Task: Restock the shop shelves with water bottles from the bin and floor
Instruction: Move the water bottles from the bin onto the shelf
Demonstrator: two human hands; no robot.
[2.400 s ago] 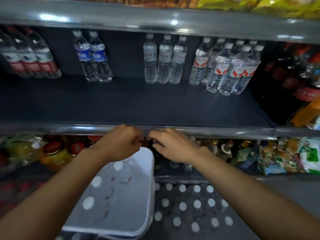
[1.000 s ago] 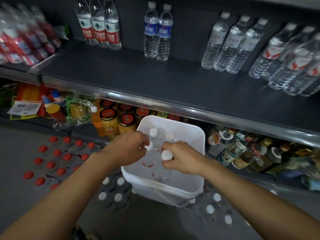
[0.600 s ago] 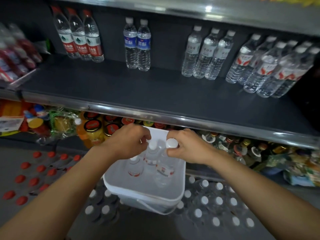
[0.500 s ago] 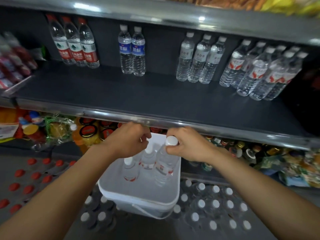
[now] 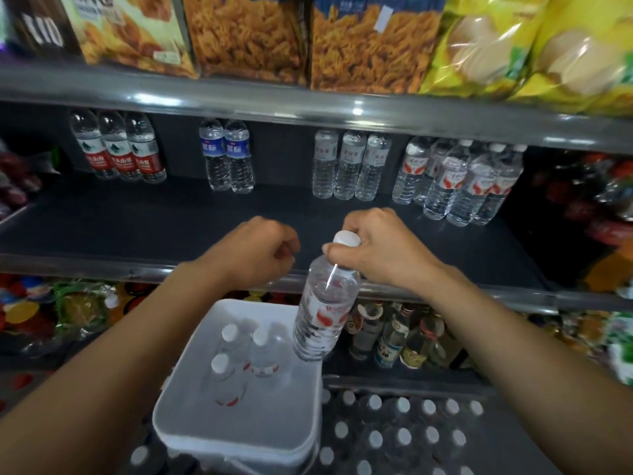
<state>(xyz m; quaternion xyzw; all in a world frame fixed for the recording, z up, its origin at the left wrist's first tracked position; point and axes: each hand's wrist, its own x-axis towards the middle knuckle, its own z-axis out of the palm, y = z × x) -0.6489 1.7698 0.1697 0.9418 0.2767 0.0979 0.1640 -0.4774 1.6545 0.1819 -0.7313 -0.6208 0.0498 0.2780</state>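
1. The right hand (image 5: 380, 252) pinches a clear, ribbed plastic bottle (image 5: 323, 310) at its neck, fingers curled just under the smooth white cap (image 5: 347, 238). The bottle hangs tilted below the hand, its base out toward the person, with a white label marked in red round its middle.
2. The left hand (image 5: 255, 252), just left of the right, is curled into a loose fist, knuckles up; I cannot tell whether anything is inside it.
3. Both forearms reach forward from the lower corners, wrists level with the glossy metal front edge of the dark, matte shelf (image 5: 171, 221).
4. Below the hands sits a square white plastic bin (image 5: 219, 430) with rounded corners; three more bottles (image 5: 239, 358) stand upright inside it, white caps up. The held bottle's base hangs over the bin's right rim.
5. Below and right of the right hand, white-capped bottles (image 5: 400, 430) stand packed in rows on the floor.
6. Beyond the hands, at the back of the shelf, bottles stand in groups: red-labelled ones (image 5: 120, 149) far left, blue-labelled ones (image 5: 227, 156), plain pale ones (image 5: 349, 166), and a cluster with red-marked labels (image 5: 459, 180) to the right.
7. Above the hands, crinkly snack bags (image 5: 376, 39) fill the top shelf.
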